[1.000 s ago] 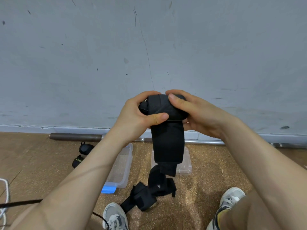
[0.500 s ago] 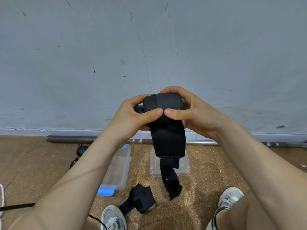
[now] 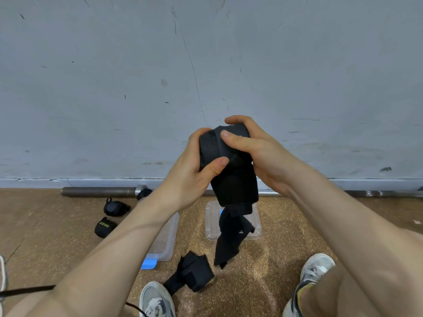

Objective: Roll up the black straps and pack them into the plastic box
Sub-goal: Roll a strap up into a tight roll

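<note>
Black strap (image 3: 225, 146), partly wound into a thick roll, is being held up before the grey wall (image 3: 206, 65), and both hands are closing on it. The left hand (image 3: 190, 177) is curling round the roll's left end, its thumb pressing across the front. The right hand (image 3: 261, 152) is gripping the right end, with its fingers wrapping over the top and its thumb lying on the upper front. The roll is thus sitting between the two palms, while the unwound tail (image 3: 234, 191) is hanging straight down from under the thumbs, its twisted end dangling clear of the floor (image 3: 286, 225). Below, the plastic box (image 3: 170, 234) with a blue latch (image 3: 148, 263) is lying under the left forearm, and a second clear plastic piece (image 3: 209, 225), box or lid I cannot tell, is showing behind the tail. Another loose strap (image 3: 194, 271) is lying near the left shoe (image 3: 156, 300). Two rolled bundles (image 3: 115, 208) (image 3: 104, 226) are resting left of the box, near a metal bar (image 3: 98, 192).
</note>
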Motion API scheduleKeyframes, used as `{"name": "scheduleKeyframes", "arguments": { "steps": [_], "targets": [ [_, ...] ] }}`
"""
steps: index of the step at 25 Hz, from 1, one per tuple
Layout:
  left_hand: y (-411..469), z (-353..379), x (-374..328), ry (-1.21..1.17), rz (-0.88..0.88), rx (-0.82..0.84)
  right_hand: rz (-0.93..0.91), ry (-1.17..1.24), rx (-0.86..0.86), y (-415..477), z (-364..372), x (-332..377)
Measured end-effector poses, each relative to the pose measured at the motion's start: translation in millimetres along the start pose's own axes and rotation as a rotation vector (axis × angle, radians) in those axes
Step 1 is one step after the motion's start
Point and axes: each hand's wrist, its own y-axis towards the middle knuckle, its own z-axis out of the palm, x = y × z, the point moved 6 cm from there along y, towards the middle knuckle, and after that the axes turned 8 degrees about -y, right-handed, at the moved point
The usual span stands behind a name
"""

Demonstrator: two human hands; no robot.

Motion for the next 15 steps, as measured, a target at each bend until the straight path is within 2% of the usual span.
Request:
{"name": "scheduleKeyframes", "arguments": {
  "steps": [3,7,9,11,15],
  "targets": [
    [-1.1,6.5,-4.9,-0.071,0.003,0.041,-0.015,0.051,-0.005,-1.7,1.0,-5.0],
    [0.5,2.5,-14.8,-0.29,-0.016,-0.007,-0.107,0.188,-0.041,-3.9,1.6,-0.9],
    [3.3,-5.5,-18.8,-0.308,-0.035,0.016,-0.148,0.196,-0.037,-3.0,1.4,3.9],
    [5.3,-14.2,-22.1,-0.243,-0.023,0.011,-0.157,0.162,0.007,-1.6,0.8,7.6],
    [1.8,-18.1,-32.5,0.028,0.101,-0.057,0.022,0.043,0.237,-1.3,-3.8,2.6]
  ]
}}
